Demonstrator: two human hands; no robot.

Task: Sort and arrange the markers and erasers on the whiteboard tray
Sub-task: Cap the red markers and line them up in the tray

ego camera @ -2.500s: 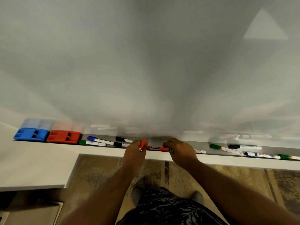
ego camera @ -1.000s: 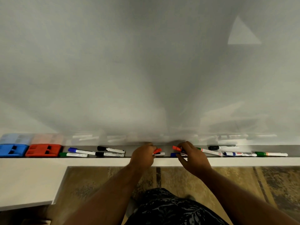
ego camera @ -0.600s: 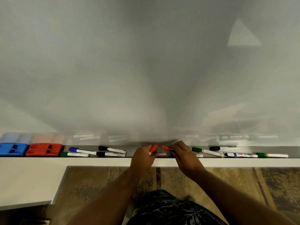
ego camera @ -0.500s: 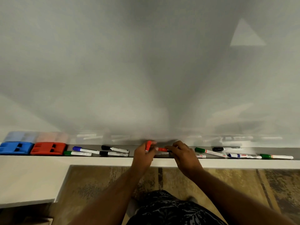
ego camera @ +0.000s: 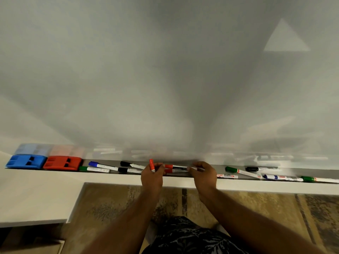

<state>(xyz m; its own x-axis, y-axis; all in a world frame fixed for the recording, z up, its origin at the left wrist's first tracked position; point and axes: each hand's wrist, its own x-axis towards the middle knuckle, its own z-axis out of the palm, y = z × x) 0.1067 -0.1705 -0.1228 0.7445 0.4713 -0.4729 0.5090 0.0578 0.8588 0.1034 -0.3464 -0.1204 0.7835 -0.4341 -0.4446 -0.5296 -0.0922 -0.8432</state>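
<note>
My left hand (ego camera: 151, 177) grips a red-capped marker (ego camera: 151, 164) that sticks up from my fist. My right hand (ego camera: 204, 176) pinches the end of a red marker (ego camera: 176, 167) lying level over the grey tray (ego camera: 220, 168), with a second red marker (ego camera: 174, 171) just under it. At the tray's far left sit a blue eraser (ego camera: 25, 161) and a red eraser (ego camera: 62, 163). Beside them lie a green marker (ego camera: 94, 169), a blue marker (ego camera: 102, 165) and two black markers (ego camera: 131, 165).
Right of my hands lie a red-lettered marker (ego camera: 227, 176), a green marker (ego camera: 242, 172), a black marker (ego camera: 260, 168), a blue marker (ego camera: 281, 177) and another green one (ego camera: 319, 179). The whiteboard (ego camera: 165, 79) rises behind. A white ledge (ego camera: 33, 195) juts out at lower left.
My hands have drawn together at the tray's middle. The left-hand marker has tipped upright, and the right hand has laid a red marker level between the hands.
</note>
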